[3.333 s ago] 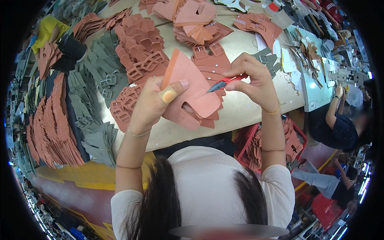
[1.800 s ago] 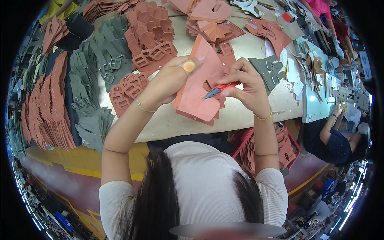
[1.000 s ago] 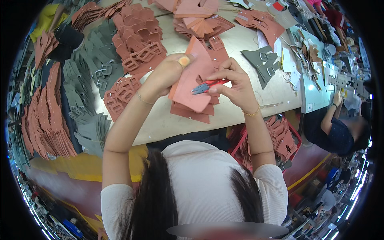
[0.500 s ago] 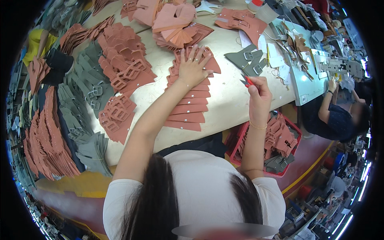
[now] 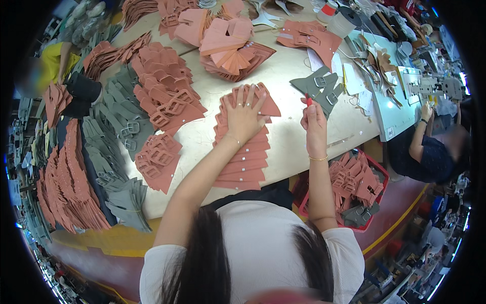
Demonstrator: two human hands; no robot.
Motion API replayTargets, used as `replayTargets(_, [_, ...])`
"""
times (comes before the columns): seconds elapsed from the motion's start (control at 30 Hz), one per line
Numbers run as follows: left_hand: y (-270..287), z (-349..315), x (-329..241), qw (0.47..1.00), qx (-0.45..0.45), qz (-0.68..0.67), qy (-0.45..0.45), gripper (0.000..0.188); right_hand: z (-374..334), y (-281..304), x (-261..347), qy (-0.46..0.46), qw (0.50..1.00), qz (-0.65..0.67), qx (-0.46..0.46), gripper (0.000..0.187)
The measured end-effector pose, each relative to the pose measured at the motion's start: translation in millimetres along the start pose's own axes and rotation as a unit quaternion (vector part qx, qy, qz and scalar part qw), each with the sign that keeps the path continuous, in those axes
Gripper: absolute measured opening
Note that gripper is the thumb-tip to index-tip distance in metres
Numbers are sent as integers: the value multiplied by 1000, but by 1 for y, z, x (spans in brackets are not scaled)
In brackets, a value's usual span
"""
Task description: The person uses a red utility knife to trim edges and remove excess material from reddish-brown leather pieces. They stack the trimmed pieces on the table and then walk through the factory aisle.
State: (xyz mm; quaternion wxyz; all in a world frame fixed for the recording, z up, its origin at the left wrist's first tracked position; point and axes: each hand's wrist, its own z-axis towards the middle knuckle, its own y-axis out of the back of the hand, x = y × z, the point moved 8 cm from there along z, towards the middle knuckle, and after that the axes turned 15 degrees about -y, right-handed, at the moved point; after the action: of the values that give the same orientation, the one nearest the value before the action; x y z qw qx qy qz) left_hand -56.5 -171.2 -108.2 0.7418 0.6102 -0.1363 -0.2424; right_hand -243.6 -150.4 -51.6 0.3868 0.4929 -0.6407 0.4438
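Note:
My left hand (image 5: 244, 119) lies flat, fingers spread, on a fanned, overlapping row of salmon-pink leather pieces (image 5: 241, 169). Small pale metal dots show along the row's exposed edges. In my closed right hand (image 5: 315, 130), raised to the right of that row, is a pair of red thread snips (image 5: 308, 99); only a bit of red shows above my fingers, and the blades cannot be made out. Just beyond this hand, grey-green leather pieces with buckles (image 5: 315, 82) rest on the table.
Stacks of salmon buckled straps (image 5: 169, 99) and grey-green straps (image 5: 124, 114) cover the left side. A salmon pile (image 5: 228, 43) stands farther back. A red crate (image 5: 383, 177) of pieces sits below the table's right edge. At right, a co-worker (image 5: 430, 152) is beside a sewing machine (image 5: 440, 88).
The view has shifted slightly. My left hand and the fanned row have come nearer to me. My right hand has moved left, and the snips' dark blades no longer show.

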Motion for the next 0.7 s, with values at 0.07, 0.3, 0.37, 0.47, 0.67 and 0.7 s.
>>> replayTargets(0.07, [10,-5,-1,1000,-8,-19,-5,80,6,3,-10,-22,992,-116,-50,28])
replayTargets(0.3, [51,-18,43,985,-71,-155,31,87,51,-24,-37,-5,881,-463,-102,43])
replayTargets(0.37, [42,-36,53,978,-25,-191,86,83,58,-37,-49,-40,851,-519,-76,44])
replayTargets(0.47, [28,-56,56,961,-31,-245,125,78,63,-49,-60,-82,849,-519,-48,42])
replayTargets(0.67, [13,-63,54,952,-66,-271,124,74,71,-65,-41,67,874,-477,-69,29])
replayTargets(0.7, [12,-62,55,954,-61,-268,123,74,77,-68,-41,62,887,-457,-42,27])
